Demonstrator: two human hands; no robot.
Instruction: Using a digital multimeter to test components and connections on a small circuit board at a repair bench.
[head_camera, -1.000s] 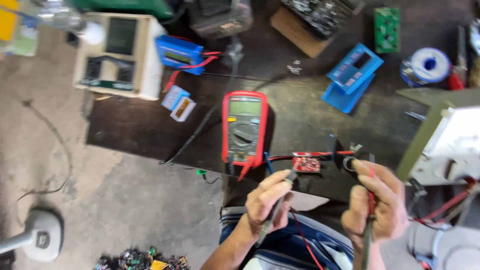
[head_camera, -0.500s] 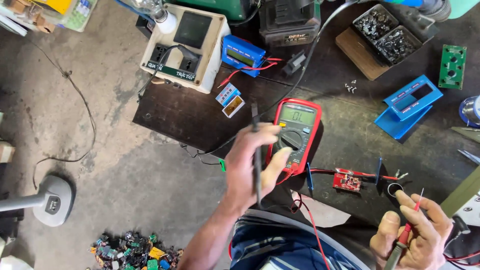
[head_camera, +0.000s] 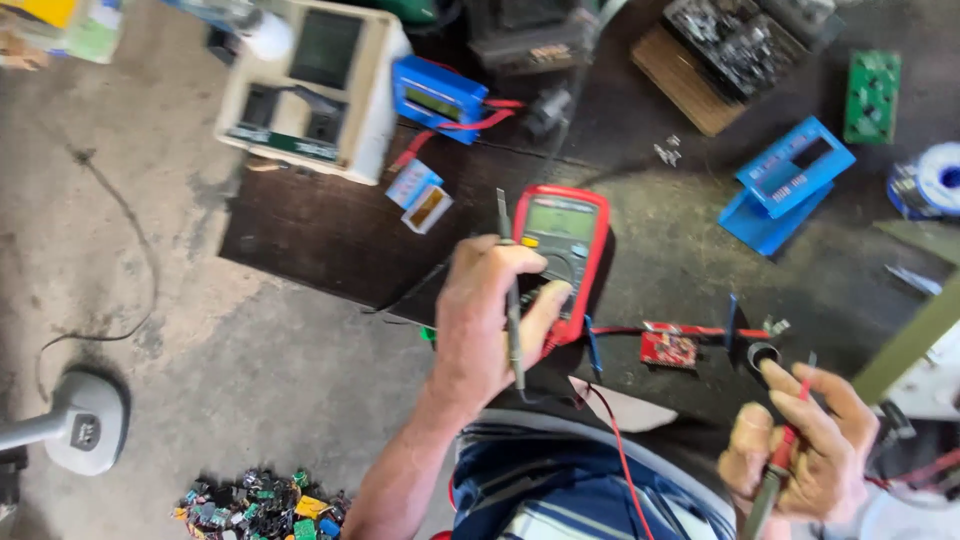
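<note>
Left hand: clenched round a thin black probe, thumb on the meter's dial.
Right hand: grips a red probe, lower right of meter.
Meter: red rubbery case, grey screen, flat on dark tabletop.
Red board: small, square, just right of meter.

Arms: both bare to the elbow, no sleeves showing
Left hand: no glove, ring or watch
Right hand: ungloved
Clothing: blue fabric with pale stripes, at the lap
</note>
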